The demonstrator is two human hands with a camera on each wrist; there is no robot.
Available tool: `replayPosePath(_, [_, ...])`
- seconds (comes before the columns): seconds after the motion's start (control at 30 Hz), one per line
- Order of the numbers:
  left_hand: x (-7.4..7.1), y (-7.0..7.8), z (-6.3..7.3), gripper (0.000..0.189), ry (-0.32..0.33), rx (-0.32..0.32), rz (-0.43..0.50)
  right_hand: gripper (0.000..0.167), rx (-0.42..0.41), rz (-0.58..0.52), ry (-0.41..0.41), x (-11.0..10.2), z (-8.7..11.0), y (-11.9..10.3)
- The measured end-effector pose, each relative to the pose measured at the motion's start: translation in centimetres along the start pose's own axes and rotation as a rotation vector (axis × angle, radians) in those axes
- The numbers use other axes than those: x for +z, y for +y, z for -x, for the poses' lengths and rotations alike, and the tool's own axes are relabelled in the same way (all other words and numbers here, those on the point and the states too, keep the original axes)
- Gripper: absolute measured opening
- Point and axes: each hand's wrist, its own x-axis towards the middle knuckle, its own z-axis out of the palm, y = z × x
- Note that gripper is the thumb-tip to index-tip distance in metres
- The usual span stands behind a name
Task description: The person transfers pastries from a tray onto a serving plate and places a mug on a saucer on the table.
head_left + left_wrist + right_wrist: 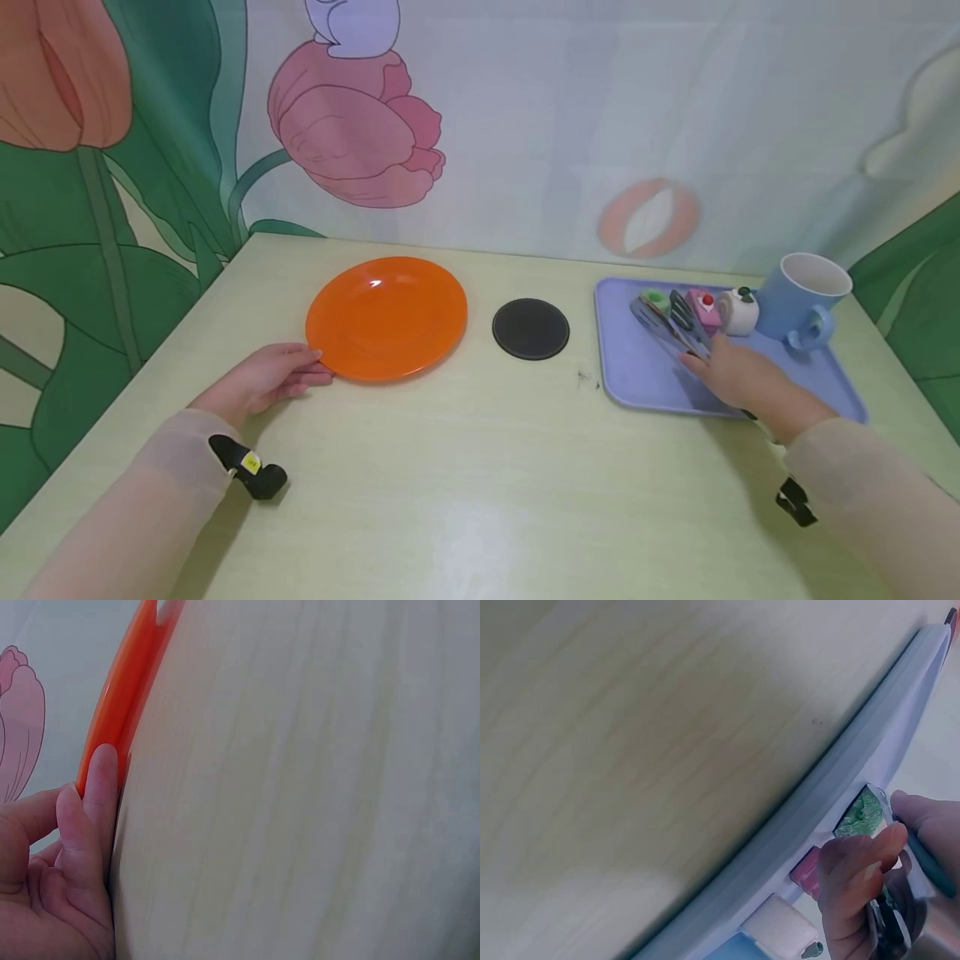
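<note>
I have the left hand [267, 377] at the near-left edge of the orange plate [390, 317], its fingers pinching the rim. The left wrist view shows me the thumb on one side of the rim and fingertips on the other. The plate sits on the left, far part of the pale table [480, 483].

Over on the right, my right hand [738, 371] has its fingers curled round a pair of metal tongs [682, 312], reaching over the lavender tray [645, 375] from its near side. From the head view I read the two ends of the tongs as spread apart and pointing to the far left, beside a small green piece [656, 298]. I cannot tell whether they touch it.

To the right of the tongs' ends, along the tray's far side, I see a pink cake [706, 312] with a red top, then a white roll [738, 315] with a green bit on it. A light blue mug [795, 296] stands upright in the far-right corner, handle toward the near side. Between plate and tray I have a round black coaster [531, 329] lying flat, apart from both. Behind the table hangs a flower-print cloth [525, 125].
</note>
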Motion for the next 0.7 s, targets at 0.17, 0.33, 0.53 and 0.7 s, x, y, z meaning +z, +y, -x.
replayPosePath(0.17, [-0.1,-0.1,-0.2,0.056,0.013,-0.008,-0.003,0.093,-0.015,-0.033,0.022,0.2,0.0,0.2])
replayPosePath(0.33, [0.0,-0.1,-0.1,0.057,0.010,0.004,-0.004,0.094,-0.032,-0.043,0.051,0.5,0.0,0.6])
replayPosePath(0.53, [0.1,-0.1,0.2,0.055,0.005,0.012,-0.003,0.095,-0.052,-0.029,0.081,0.8,0.0,0.8])
replayPosePath(0.7, [0.1,0.0,0.3,0.056,0.013,0.013,0.006,0.096,-0.057,-0.023,0.094,1.0,-0.1,1.0])
